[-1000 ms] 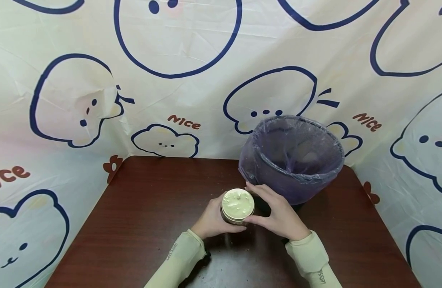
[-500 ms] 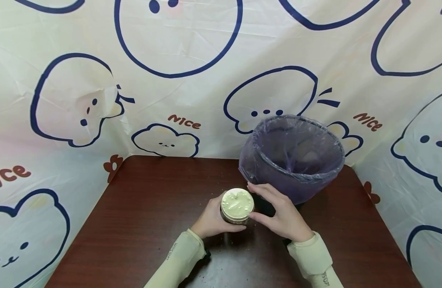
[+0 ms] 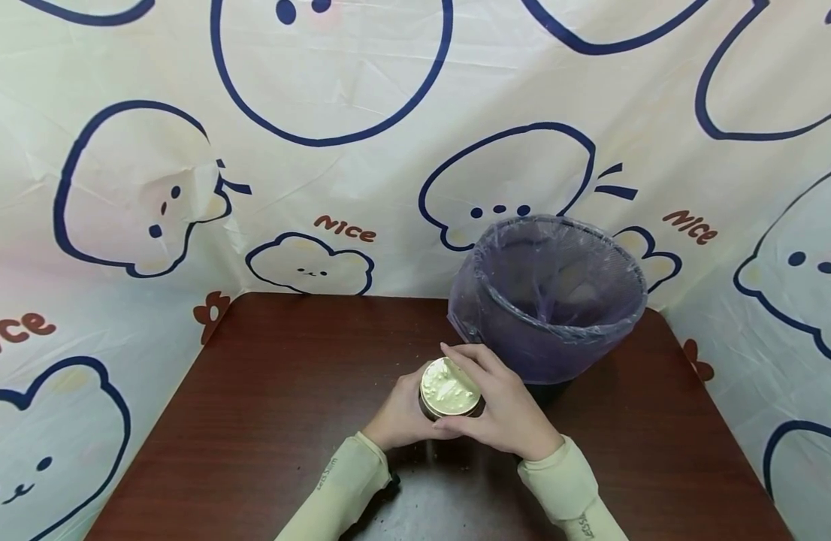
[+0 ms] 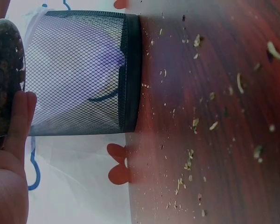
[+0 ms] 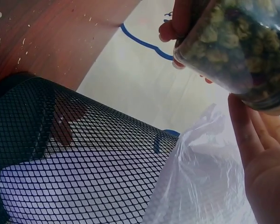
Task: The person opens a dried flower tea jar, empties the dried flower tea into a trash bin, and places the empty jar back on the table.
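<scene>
Shifted since a second ago: right hand (image 3: 506, 409) slid leftward over the top of the small glass jar with the cream-coloured lid (image 3: 449, 391), fingers now draped across the lid's far edge instead of resting beside it. Tilted a touch more toward the camera as well, that jar. Left hand (image 3: 400, 417) wrapped round the jar's near-left side, fingers curled against the glass. Right hand curled on the lid, thumb at the front rim, fingers over the back. Seen from the right wrist: greenish dried bits packed inside the jar (image 5: 233, 44), left fingertips (image 5: 170, 30) showing behind it, right palm (image 5: 266, 168) just beneath. Seen from the left wrist: a sliver of jar (image 4: 4, 74) at the frame's left edge, one finger (image 4: 21, 116) lying along it.

Held just above the dark reddish-brown wooden table (image 3: 273, 391), near the front middle. Just behind and to the right, touching nothing, black mesh wastebasket lined with a pale purple plastic bag (image 3: 547, 297). Scattered over the tabletop, small pale crumbs (image 4: 196, 123). Behind it all, white cloth backdrop printed with blue-outlined cartoon bears (image 3: 334, 98).
</scene>
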